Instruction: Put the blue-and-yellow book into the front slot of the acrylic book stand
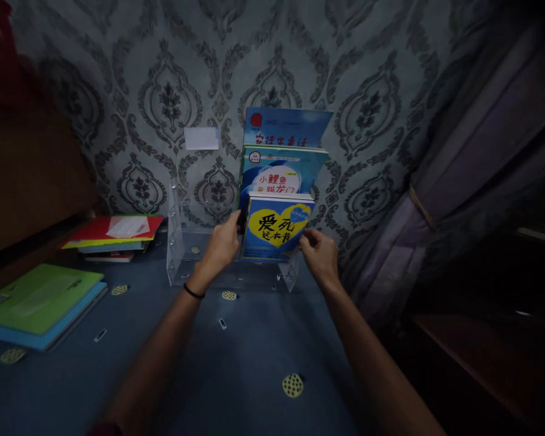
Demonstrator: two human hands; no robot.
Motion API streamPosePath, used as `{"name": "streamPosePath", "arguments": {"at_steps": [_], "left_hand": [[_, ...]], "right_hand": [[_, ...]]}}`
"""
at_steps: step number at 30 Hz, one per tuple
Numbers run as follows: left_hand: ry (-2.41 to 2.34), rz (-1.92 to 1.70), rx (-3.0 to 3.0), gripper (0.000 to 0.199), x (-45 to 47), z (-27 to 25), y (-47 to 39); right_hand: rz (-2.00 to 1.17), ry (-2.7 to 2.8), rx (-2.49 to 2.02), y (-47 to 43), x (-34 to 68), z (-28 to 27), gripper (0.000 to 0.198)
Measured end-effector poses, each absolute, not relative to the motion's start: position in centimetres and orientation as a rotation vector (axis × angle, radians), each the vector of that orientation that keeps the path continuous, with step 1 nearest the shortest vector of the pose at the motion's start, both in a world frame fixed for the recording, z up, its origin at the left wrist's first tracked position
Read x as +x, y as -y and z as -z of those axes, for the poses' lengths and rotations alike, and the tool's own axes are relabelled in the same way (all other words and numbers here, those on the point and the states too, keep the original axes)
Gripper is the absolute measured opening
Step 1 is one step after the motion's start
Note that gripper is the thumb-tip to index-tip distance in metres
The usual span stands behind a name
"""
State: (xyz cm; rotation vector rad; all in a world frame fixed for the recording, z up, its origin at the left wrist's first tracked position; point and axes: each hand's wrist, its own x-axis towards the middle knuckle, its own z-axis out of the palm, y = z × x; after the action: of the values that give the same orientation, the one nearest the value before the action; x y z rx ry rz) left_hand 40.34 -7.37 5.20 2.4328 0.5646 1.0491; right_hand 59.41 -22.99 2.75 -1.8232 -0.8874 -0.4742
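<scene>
A blue book with a yellow heart on its cover [277, 227] stands in front of two taller books in a clear plastic rack [174, 242]. Behind it rise a teal book [284, 169] and, rearmost, a blue book with red lettering [290, 127]. My left hand [222, 242], a black band at its wrist, is closed at the left edge of the heart-cover book, its fingertips partly hidden. On the opposite edge, the thumb and fingers of my right hand [320, 251] pinch the same book. The rack's left part shows no books.
To the left lie a stack with a red top [131, 227] and a stack of green [45, 297] and blue books. A brown box-like piece [27, 169] borders the left side. A tied curtain [399, 242] hangs at the right. Patterned wallpaper [168, 103] backs the blue tabletop [236, 375].
</scene>
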Motion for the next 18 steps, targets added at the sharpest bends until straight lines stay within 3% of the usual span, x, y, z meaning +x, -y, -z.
{"name": "streamPosePath", "arguments": {"at_steps": [7, 18], "left_hand": [[-0.567, -0.953, 2.292, 0.041, 39.1, -6.1, 5.1], [-0.577, -0.778, 2.447, 0.041, 39.4, -6.2, 6.5]], "right_hand": [[0.538, 0.868, -1.773, 22.8, 58.6, -1.4, 0.043], [0.564, 0.876, -1.776, 22.9, 58.2, 0.2, 0.045]]}}
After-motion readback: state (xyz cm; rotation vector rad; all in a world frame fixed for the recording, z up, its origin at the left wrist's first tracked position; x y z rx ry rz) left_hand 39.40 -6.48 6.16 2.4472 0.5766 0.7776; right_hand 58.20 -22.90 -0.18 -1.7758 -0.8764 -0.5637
